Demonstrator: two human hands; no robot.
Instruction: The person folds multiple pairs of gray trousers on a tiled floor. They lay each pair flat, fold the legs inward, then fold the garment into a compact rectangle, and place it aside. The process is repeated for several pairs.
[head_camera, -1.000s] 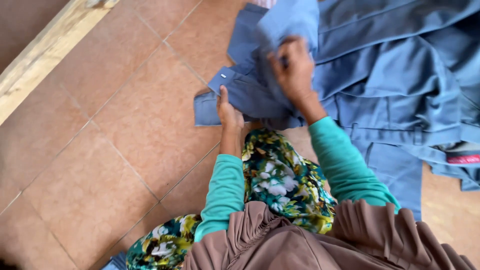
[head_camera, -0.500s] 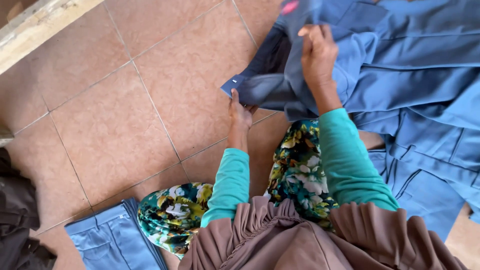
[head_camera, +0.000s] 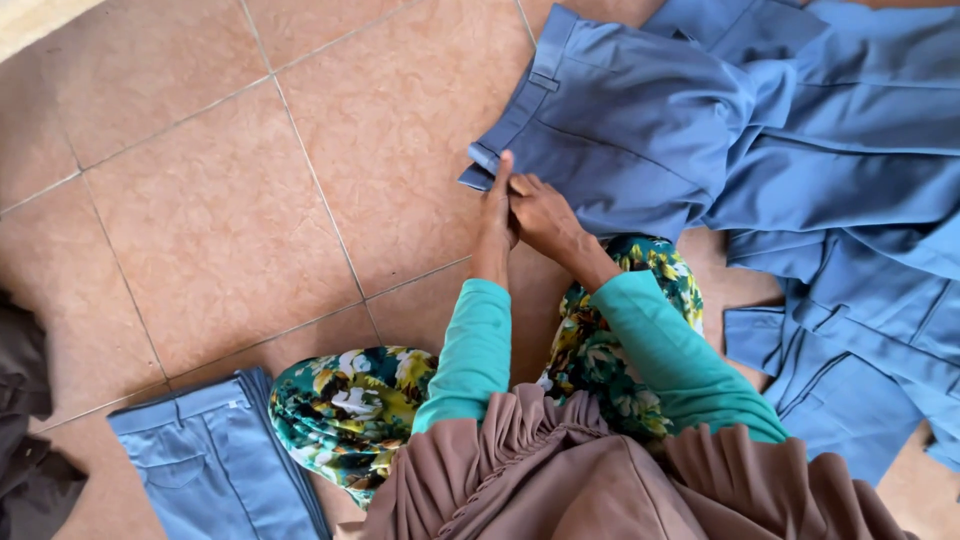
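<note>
Hands at the waistband corner of blue cotton trousers (head_camera: 620, 130) lying on the terracotta tile floor (head_camera: 220, 200).
I see my left hand (head_camera: 497, 215) and right hand (head_camera: 540, 212) touching each other, both pinching the near waistband edge; a folded blue garment stack (head_camera: 215, 460) lies well apart, beside my floral-print knee (head_camera: 345, 405).
</note>
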